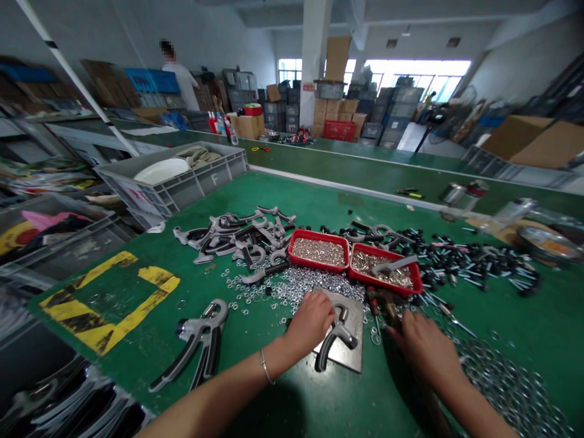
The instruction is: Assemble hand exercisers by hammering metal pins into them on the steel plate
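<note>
My left hand (311,325) is closed at the left edge of a small metal plate (353,358), its fingers curled at a grey and black hand-grip part (336,340) lying there. The part has a curved black handle and a spring near its hook. To the right, my right hand (424,347) is closed around what looks like a hammer (390,307), its head by the red tray and its handle running below the hand. A red-handled screwdriver (375,307) lies between my hands. Left of them lies an assembled hand gripper (205,340).
Two red trays (298,263) of small metal pieces stand behind the plate, with loose nuts (301,283) around them. Grey handle parts (232,237) are piled left, black-headed bolts (474,261) right, and washers (511,389) front right. A grey crate (196,188) stands back left.
</note>
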Motion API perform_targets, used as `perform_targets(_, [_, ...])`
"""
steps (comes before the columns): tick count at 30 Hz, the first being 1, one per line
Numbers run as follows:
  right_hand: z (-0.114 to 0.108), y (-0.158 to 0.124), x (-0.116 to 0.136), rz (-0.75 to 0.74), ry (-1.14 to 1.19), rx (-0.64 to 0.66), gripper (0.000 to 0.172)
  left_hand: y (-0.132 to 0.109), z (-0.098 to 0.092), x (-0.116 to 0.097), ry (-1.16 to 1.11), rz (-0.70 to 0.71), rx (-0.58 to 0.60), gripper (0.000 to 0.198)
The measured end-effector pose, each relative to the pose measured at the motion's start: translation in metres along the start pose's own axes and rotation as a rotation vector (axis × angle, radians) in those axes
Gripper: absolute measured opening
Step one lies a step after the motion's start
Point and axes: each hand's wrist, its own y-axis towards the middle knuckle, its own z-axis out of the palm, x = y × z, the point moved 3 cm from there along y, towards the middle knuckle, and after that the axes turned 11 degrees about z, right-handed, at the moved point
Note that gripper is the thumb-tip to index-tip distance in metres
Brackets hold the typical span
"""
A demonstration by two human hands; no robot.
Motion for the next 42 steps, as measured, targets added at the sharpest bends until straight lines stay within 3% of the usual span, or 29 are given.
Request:
perform_targets(3, [0.012, -0.003, -0.021, 0.066, 0.052, 0.079, 0.019, 0.004, 0.001, -0.006, 0.176, 0.162, 0.101, 0.019])
perform_targets(8, [0.009, -0.007, -0.028, 0.102, 0.433, 0.017, 0.017, -0.005, -0.004, -0.022, 0.319, 0.263, 0.193, 0.021])
perform_targets(11, [0.000, -0.024, -0.014, 0.029, 0.773, 0.197, 0.033, -0.017, -0.007, -0.035, 0.347, 0.189, 0.179, 0.043])
perform_targets(13, [-0.008, -0.036, -0.002, -0.043, 0.869, 0.230, 0.043, -0.023, -0.007, -0.042, 0.357, 0.118, 0.170, 0.051])
perform_targets(17, [-0.022, -0.043, 0.014, -0.179, 0.823, 0.055, 0.045, -0.028, -0.002, -0.045, 0.299, 0.040, 0.160, 0.048])
perform_targets(21, [-0.031, -0.041, 0.023, -0.276, 0.760, 0.138, 0.045, -0.033, 0.003, -0.037, 0.173, -0.067, 0.094, 0.052])
perform_targets(25, [-0.043, -0.044, 0.032, -0.268, 0.783, 0.114, 0.047, -0.040, 0.008, -0.030, 0.052, -0.184, -0.002, 0.078])
perform_targets(29, [-0.039, -0.045, 0.039, -0.281, 0.785, 0.297, 0.044, -0.040, 0.010, -0.030, 0.039, -0.212, -0.018, 0.088])
perform_targets(31, [-0.034, -0.048, 0.033, -0.181, 0.937, 0.375, 0.042, -0.037, 0.007, -0.029, 0.037, -0.210, -0.019, 0.086])
perform_targets(33, [-0.023, -0.056, 0.015, 0.061, 1.113, 0.426, 0.047, -0.033, 0.002, -0.028, 0.008, -0.193, -0.028, 0.080])
perform_targets(35, [-0.006, -0.068, -0.012, 0.331, 1.235, 0.439, 0.055, -0.028, -0.004, -0.023, -0.106, -0.226, -0.032, 0.072])
perform_targets(37, [0.011, -0.077, -0.044, 0.482, 1.240, 0.405, 0.058, -0.023, -0.009, -0.016, -0.326, -0.311, -0.010, 0.062])
perform_targets(39, [0.021, -0.074, -0.072, 0.448, 1.075, 0.296, 0.052, -0.021, -0.016, -0.007, -0.473, -0.365, -0.012, 0.058])
perform_targets(42, [0.015, -0.048, -0.079, 0.165, 0.673, -0.023, 0.037, -0.022, -0.025, 0.005, -0.335, -0.300, -0.079, 0.051])
